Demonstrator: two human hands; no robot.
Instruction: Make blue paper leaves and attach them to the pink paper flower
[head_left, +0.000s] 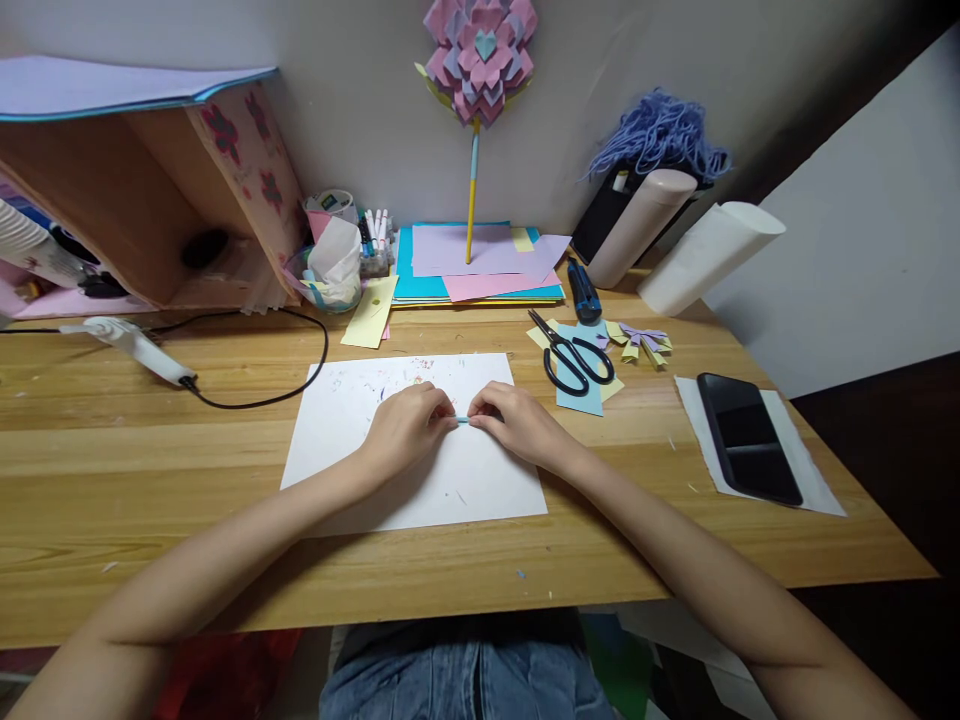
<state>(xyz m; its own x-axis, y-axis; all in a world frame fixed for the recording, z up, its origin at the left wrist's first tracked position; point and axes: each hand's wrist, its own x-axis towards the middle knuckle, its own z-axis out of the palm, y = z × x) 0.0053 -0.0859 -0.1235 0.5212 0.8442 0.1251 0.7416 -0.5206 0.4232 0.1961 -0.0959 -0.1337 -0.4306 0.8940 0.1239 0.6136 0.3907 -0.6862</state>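
Note:
Both my hands rest on a white sheet of paper [352,440] lying on the wooden desk [150,440]. My left hand [409,425] and my right hand [510,420] have their fingers curled and pinched together around a small light-blue strip of paper [462,419], which shows only between the two sets of fingertips. Most of the strip is hidden under my fingers. The white sheet carries small coloured specks and marks.
Black scissors [574,355] lie on blue and yellow paper scraps to the right. A black phone [746,437] lies on white paper farther right. A glue gun [135,345] with its cord lies left. Coloured paper sheets [480,265], a paper flower [480,50] and rolls stand behind.

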